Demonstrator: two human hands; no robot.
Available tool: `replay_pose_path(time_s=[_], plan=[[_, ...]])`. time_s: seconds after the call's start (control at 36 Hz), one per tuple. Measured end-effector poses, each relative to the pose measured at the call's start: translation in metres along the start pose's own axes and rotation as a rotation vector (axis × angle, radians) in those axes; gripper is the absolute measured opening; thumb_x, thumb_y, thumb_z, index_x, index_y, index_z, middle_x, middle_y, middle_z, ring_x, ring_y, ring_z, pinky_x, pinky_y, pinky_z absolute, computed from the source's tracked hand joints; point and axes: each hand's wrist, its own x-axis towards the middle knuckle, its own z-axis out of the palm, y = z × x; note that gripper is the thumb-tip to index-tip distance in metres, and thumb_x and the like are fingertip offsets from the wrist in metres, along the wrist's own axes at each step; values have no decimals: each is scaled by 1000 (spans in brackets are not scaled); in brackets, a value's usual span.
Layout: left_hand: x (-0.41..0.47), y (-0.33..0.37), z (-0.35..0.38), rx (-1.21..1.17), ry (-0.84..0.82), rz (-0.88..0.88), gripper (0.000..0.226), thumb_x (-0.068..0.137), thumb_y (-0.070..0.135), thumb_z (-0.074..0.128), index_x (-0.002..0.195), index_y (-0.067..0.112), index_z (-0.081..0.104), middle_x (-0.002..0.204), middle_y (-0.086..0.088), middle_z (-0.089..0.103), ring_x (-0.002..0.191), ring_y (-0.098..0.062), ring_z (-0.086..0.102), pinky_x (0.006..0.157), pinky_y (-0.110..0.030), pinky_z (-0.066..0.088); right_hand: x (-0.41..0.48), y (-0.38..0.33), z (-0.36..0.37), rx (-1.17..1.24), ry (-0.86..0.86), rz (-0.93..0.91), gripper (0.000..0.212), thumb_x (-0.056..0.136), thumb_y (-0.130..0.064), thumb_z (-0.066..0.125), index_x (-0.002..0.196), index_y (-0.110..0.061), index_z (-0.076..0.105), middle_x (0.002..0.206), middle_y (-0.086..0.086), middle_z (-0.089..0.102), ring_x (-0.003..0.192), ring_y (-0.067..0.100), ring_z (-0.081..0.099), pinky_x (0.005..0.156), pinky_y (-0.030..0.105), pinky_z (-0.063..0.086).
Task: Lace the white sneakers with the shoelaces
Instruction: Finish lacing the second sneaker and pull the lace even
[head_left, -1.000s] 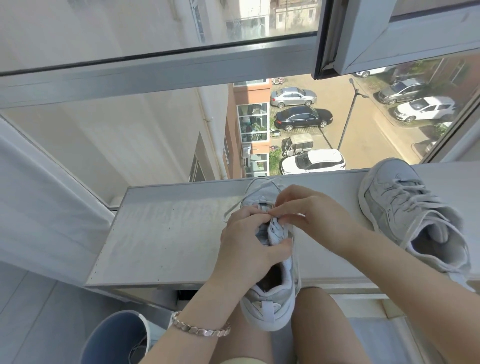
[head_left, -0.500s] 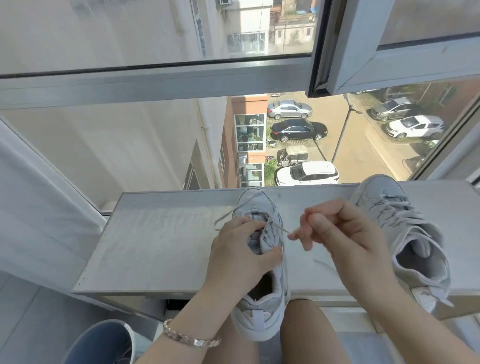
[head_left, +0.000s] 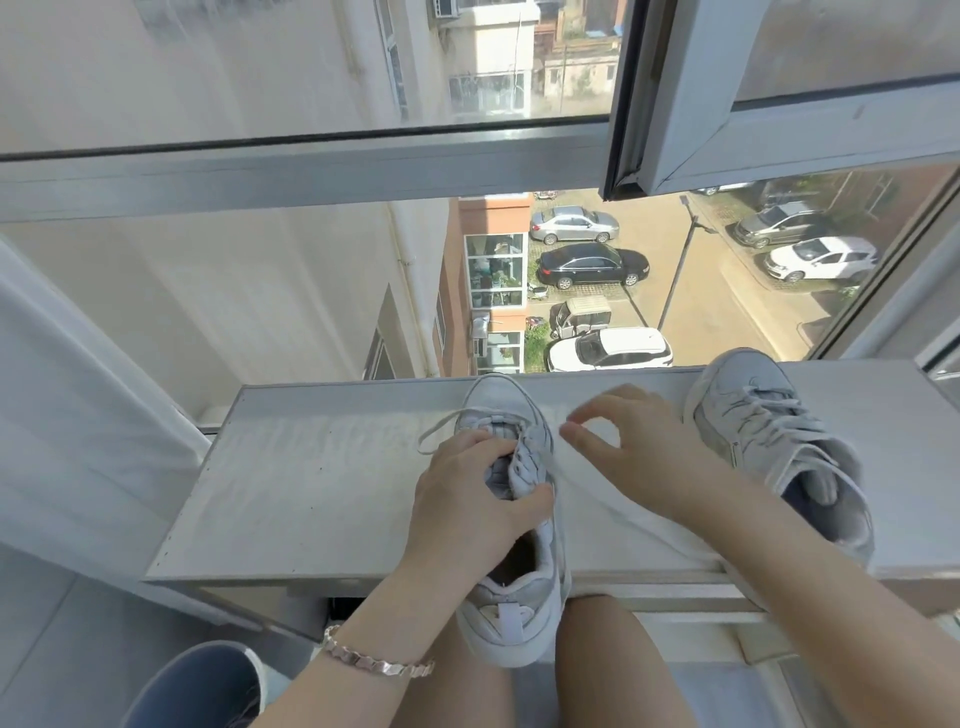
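Left hand (head_left: 467, 499) grips the half-laced white sneaker (head_left: 498, 405); right hand (head_left: 623, 452), pinching the shoelace (head_left: 582, 483) a moment ago, now opens, eyelet apparently threaded.

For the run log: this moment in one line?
left hand grips near sneaker | right hand: grip unclear | lace blurred | second sneaker laced on sill

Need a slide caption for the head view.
Left hand grips the sneaker on the windowsill; right hand beside its loose lace; second sneaker laced.
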Motion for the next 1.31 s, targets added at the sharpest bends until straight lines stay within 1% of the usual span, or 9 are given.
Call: replay_pose_path(time_s=[0.19, 0.31, 0.39, 0.47, 0.53, 0.61, 0.78, 0.97, 1.31], plan=[[0, 3, -1, 3, -8, 4, 58, 63, 56, 65, 112, 24, 64, 95, 33, 38, 103, 2, 39, 90, -16, 31, 8, -3, 37, -9, -27, -172, 23, 99, -29, 41, 102, -14, 58, 119, 2, 47, 116, 21, 39, 86, 25, 32], [0, 5, -2, 21, -26, 11, 53, 67, 52, 64, 114, 27, 63, 94, 33, 37, 106, 1, 39, 92, -20, 34, -4, -7, 29, 495, 60, -199, 23, 99, -23, 38, 83, -31, 53, 111, -7, 55, 110, 8, 49, 87, 2, 29], [-2, 5, -3, 29, -9, 11, 45, 77, 37, 71, 120, 27, 60, 92, 37, 31, 103, 6, 31, 89, -14, 23, -14, -13, 12, 1024, 73, -147, 36, 100, -28, 32, 81, -21, 63, 91, -7, 68, 99, 11, 62, 97, 24, 40], [-2, 4, -3, 24, -17, 5, 44, 76, 36, 72, 118, 28, 61, 93, 37, 32, 103, 6, 32, 90, -14, 25, -27, -16, -8, 1438, 6, -168, 34, 96, -17, 39, 63, -13, 43, 50, -5, 40, 48, 13, 42, 62, 24, 49], [-2, 4, -4, 13, -29, 4, 46, 73, 43, 70, 116, 30, 62, 99, 34, 40, 106, 4, 36, 95, -18, 31, -36, -13, -26, 1503, -96, -160, 34, 87, -22, 41, 54, -22, 39, 47, -11, 27, 41, 7, 21, 40, 18, 30], [-2, 4, -3, 9, -30, 10, 54, 64, 51, 60, 114, 32, 63, 108, 26, 49, 111, 1, 42, 102, -25, 36, -41, -2, -46, 1164, -237, -3, 33, 84, -26, 43, 53, -21, 37, 48, -8, 23, 43, 8, 15, 40, 18, 15], [-4, 0, 1, 33, 49, 37, 56, 56, 63, 59, 103, 32, 64, 111, 22, 35, 109, 4, 18, 99, -20, 27, -25, 9, -20, 241, -111, 142, 18, 94, -32, 49, 81, -20, 53, 61, -5, 54, 52, 10, 47, 53, 24, 36], [-6, 3, -2, -58, -31, -110, 32, 72, 37, 76, 97, 38, 56, 143, 13, 15, 134, -3, 15, 94, -16, 22, 5, -7, 27, 91, -83, -32, 18, 94, -43, 43, 93, -26, 48, 97, -4, 47, 98, 13, 44, 78, 25, 33], [-7, 8, -6, -83, -49, -115, 37, 75, 36, 74, 88, 52, 44, 144, 8, 29, 135, -5, 26, 94, -15, 24, 14, 0, 42, 253, -120, -126, 19, 95, -31, 48, 86, -16, 55, 87, -3, 45, 79, 12, 47, 65, 15, 32]])
